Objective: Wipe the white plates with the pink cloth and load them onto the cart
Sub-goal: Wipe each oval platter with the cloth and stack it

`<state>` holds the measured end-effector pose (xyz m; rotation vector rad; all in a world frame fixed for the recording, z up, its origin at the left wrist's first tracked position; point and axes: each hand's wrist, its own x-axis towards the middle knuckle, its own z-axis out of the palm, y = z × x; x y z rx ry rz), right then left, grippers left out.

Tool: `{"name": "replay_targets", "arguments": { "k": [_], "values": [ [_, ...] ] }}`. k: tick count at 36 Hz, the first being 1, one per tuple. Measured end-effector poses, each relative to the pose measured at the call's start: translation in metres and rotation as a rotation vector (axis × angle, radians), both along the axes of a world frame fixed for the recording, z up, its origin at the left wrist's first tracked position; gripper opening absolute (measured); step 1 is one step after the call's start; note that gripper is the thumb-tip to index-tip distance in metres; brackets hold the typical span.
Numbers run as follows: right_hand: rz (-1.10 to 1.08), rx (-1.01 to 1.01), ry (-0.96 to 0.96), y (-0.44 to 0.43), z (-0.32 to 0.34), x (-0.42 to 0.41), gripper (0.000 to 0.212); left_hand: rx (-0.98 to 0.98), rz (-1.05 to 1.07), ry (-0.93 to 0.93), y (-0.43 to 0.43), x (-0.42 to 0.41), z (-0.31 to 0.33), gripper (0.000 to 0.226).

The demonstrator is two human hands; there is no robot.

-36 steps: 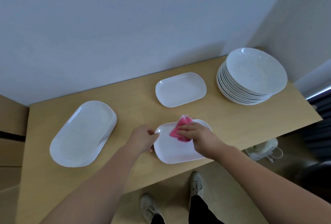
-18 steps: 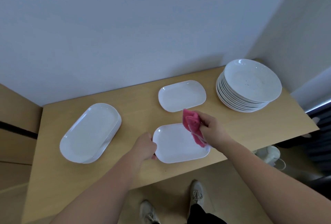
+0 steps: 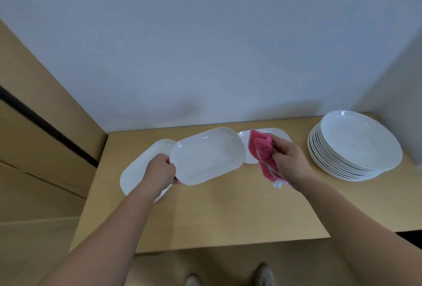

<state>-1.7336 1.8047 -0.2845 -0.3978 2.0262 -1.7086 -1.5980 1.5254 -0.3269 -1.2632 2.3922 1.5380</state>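
My left hand grips the left rim of a white rectangular plate and holds it lifted above the wooden table. My right hand holds the bunched pink cloth just right of that plate, apart from it. Behind the cloth a second white rectangular plate lies on the table, partly hidden. A stack of white oval plates sits at the left, partly covered by my left hand and the lifted plate. No cart is in view.
A tall stack of round white plates stands at the table's right end near the side wall. A wall runs along the table's back edge. A wooden panel rises at the left. My shoes show below the table's front edge.
My left hand has lifted the rectangular plate off the table and up to the left. My right hand has drawn the pink cloth off the plate to its right side.
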Motion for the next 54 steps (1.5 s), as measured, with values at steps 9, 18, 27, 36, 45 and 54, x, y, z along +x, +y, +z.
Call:
{"name": "replay_targets", "arguments": {
  "k": [9,18,27,36,45,54],
  "values": [
    [0.051,0.078,0.030,-0.039,-0.006,0.009,0.050,0.025,0.294,0.004,-0.048,0.054,-0.006,0.030],
    [0.128,0.126,0.017,-0.059,-0.010,0.022,0.041,0.023,0.414,-0.018,-0.068,0.090,-0.023,0.029],
    [0.157,0.152,0.023,-0.064,-0.005,0.028,0.033,0.059,0.499,-0.036,-0.076,0.088,-0.035,0.026],
    [0.174,0.159,0.020,-0.067,-0.009,0.027,0.040,0.016,0.517,-0.123,-0.071,0.091,-0.041,0.020],
    [0.166,0.117,-0.006,-0.058,-0.025,0.022,0.045,-0.470,0.222,-0.360,-0.062,0.082,-0.033,0.016],
    [0.111,0.112,-0.042,-0.005,-0.046,0.010,0.056,-0.368,-0.105,-0.105,0.004,-0.026,-0.031,0.008]
  ]
}}
